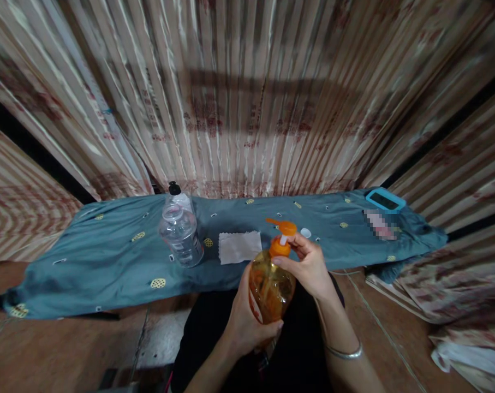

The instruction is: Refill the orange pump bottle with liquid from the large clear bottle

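Note:
An amber see-through pump bottle [275, 286] is held over my lap, slightly tilted. My left hand [247, 322] wraps round its body from the left and below. At its neck, the thumb and fingers of my right hand [306, 265] grip the orange pump cap [280, 246]. The orange spout [276, 222] points left. Just beyond the bottle, a white cloth with a zigzag edge [239, 247] lies flat on the table. A small white disc [305, 233] lies behind my right hand.
A clear open-necked bottle [182, 240] stands left on the blue-green tablecloth [120, 251], before a bottle with a black pump top [174, 189]. A blue-framed device [385, 200] lies at the right end, by a blurred patch. Striped curtains [239, 109] hang behind and at both sides.

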The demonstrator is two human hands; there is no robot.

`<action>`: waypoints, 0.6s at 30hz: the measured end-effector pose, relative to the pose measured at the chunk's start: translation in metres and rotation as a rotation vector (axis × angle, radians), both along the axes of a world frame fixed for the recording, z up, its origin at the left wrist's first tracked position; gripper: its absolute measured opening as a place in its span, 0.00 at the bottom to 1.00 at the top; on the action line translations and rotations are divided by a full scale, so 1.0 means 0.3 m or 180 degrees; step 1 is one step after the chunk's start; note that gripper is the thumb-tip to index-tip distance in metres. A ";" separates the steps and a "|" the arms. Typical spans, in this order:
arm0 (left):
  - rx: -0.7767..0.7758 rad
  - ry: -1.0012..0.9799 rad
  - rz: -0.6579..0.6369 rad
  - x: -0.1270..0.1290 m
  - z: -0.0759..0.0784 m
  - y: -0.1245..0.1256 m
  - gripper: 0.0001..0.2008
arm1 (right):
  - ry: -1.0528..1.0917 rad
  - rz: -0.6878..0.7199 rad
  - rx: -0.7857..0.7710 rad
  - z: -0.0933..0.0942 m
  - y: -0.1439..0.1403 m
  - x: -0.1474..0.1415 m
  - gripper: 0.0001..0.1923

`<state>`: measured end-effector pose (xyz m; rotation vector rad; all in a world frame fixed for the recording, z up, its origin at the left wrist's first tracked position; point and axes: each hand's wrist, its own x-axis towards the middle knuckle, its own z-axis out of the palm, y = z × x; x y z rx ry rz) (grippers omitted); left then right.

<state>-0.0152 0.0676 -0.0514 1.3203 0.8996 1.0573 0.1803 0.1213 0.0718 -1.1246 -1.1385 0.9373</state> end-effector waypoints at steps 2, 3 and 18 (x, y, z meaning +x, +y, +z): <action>-0.0052 -0.0032 -0.0002 -0.014 -0.008 -0.008 0.70 | -0.0042 0.0439 -0.0194 0.001 0.000 -0.003 0.20; -0.0076 -0.0053 -0.0017 -0.020 -0.012 -0.012 0.71 | 0.0005 0.0796 -0.0302 -0.002 0.004 -0.001 0.18; -0.0062 0.0048 0.0022 -0.052 -0.048 0.064 0.65 | 0.0237 0.0892 -0.0433 -0.032 0.065 -0.014 0.19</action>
